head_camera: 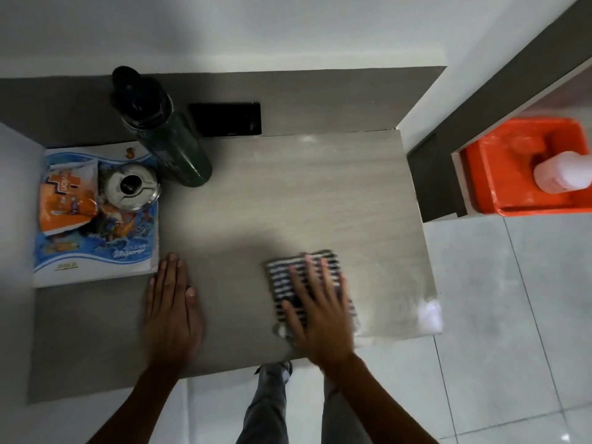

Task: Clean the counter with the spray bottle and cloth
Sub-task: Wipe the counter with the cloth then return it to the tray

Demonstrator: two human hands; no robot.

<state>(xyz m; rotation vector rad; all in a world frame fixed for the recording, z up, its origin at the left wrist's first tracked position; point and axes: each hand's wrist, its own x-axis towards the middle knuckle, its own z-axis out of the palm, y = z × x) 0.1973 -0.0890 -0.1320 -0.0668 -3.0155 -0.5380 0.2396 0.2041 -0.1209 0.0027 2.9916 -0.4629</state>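
We press our right hand, fingers spread flat, on the soft, light striped cloth at the worktop's near edge, our left hand flat beside it; likely best held by palm pressure.

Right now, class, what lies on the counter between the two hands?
Only bare counter: in the head view nothing sits between the left hand, flat on the surface, and the right hand pressing the striped cloth.
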